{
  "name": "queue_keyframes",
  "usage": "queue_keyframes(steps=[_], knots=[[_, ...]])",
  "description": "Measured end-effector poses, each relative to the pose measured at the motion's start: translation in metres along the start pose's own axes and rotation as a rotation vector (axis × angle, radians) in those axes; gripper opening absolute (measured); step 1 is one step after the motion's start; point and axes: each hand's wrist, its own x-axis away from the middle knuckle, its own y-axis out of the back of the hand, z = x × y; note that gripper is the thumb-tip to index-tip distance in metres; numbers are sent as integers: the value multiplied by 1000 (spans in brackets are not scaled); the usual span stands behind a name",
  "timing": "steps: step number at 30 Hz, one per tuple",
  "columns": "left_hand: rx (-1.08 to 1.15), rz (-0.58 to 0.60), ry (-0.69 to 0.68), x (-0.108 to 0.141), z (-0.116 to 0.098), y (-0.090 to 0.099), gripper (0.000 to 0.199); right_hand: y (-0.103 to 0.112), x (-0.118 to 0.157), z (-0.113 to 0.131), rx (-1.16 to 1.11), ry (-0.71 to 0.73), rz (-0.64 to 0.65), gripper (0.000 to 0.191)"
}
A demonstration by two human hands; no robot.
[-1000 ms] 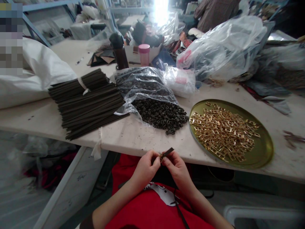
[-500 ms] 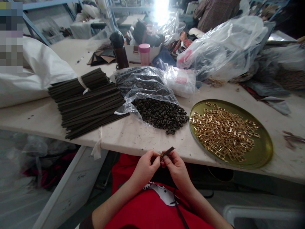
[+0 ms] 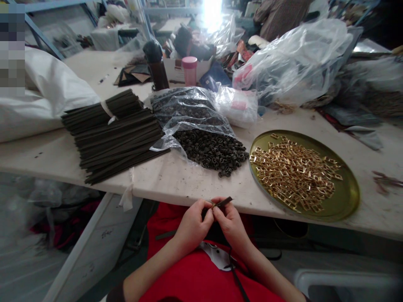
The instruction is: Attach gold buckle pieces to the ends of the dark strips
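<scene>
At the front edge of the table, my left hand [image 3: 195, 221] and my right hand [image 3: 232, 222] meet, both with fingers pinched. Between them is a dark strap [image 3: 225, 201], its short end poking out past my right fingers. A bit of gold metal, apparently a buckle [image 3: 213, 206], shows at the fingertips, mostly covered by them. My left fingers close on the buckle and my right fingers on the strap. Past my left wrist, a dark strip [image 3: 165, 235] lies across the red clothing; whether it is the same strap I cannot tell.
Bundled dark straps [image 3: 116, 138] lie left on the table [image 3: 163, 180]. Beside them, small dark loops [image 3: 210, 151] spill from a clear bag [image 3: 192, 105]. A round tray [image 3: 348, 197] holds gold buckles [image 3: 296, 172]. Pliers-like tools [image 3: 387, 179] lie far right; bottles [image 3: 189, 71] stand behind.
My hands have shifted slightly at the fingertips, and the strap's end lies flatter, pointing right. More of the dark strip shows left of my left wrist. The view has moved a little.
</scene>
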Motion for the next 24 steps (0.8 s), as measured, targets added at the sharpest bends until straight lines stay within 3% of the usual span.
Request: queue_keyframes(steps=[8,14,24], knots=[[-21,3,-1,1,-1,-1,13,1,-1,-1,20,-6,20,20],[111,-1,33,-3,2,2,10,3,0,0,-54,-38,62,24],[253,73,129,-7,10,6,17,5,0,-7,-70,30,92,21]])
